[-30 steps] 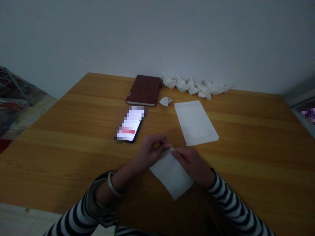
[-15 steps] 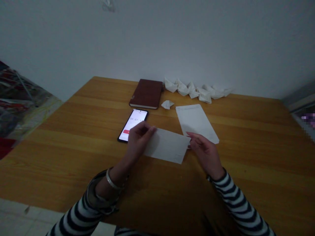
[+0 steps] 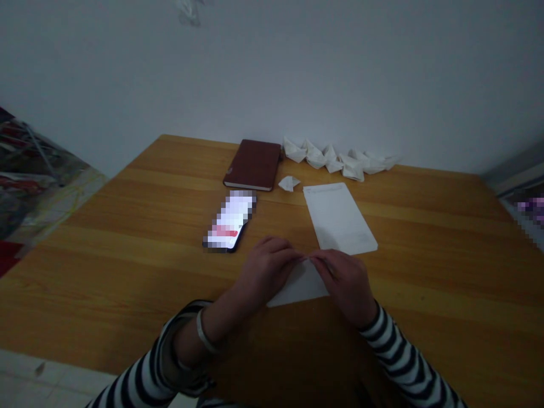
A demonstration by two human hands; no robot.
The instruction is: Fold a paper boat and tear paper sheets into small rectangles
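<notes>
Wooden table (image 3: 127,272): one notebook (image 3: 253,165), one phone (image 3: 229,221); two hands (image 3: 267,269) pinching one paper sheet (image 3: 297,286).

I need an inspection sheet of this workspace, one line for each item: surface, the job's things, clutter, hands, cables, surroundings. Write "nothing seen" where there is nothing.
Surface: wooden table, honey-coloured, with bands of grain.
Job's things: white paper sheet, partly hidden by the hands; folded paper boats in a row along the far edge; small paper boat lying apart from the row.
Clutter: brown notebook; smartphone, screen pixelated; second white sheet.
Hands: left hand and right hand pinch the sheet, fingertips nearly meeting; bangle on the left wrist; striped sleeves.
Cables: nothing seen.
Surroundings: white wall behind; patterned heap, unclear, at left; tiled floor at lower left.
</notes>
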